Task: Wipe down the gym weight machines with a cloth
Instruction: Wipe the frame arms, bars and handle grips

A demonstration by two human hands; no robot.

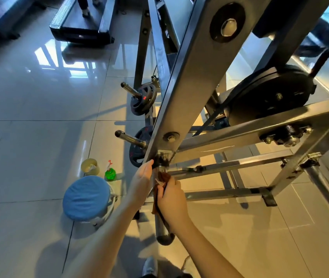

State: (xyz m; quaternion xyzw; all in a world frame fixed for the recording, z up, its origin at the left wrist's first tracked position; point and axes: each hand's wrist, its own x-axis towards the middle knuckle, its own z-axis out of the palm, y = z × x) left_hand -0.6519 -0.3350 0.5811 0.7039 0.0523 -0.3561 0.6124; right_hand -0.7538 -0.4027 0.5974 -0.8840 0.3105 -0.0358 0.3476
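- The weight machine (181, 93), a frame of grey steel beams, is rising up and away from the grip, and its slanted beam is ending just above both hands.
- A big black weight plate (270, 95) is hanging on the frame, well above and to the right of the grip.
- A blue-cushioned stool (86, 197) is standing on the tiled floor, left of the grip.
- A steel loading peg (161, 227) is jutting from the beam's foot, running through the grip toward the camera.
- The left hand (141, 181) is lying alongside the peg with its fingers straight. The tips are touching the beam's lower end, and it is holding nothing.
- The right hand (172, 199) is curling its fingers tightly round the brown cloth (163, 177), pressing it onto the peg.
- A yellowish tub (89, 167) is sitting on the floor left of the grip, beyond the stool; its contents cannot be told.
- A green spray bottle (110, 173) is standing just beside the tub, on the side nearer the grip. Its body is showing bright green, whether from liquid or plastic I cannot tell.
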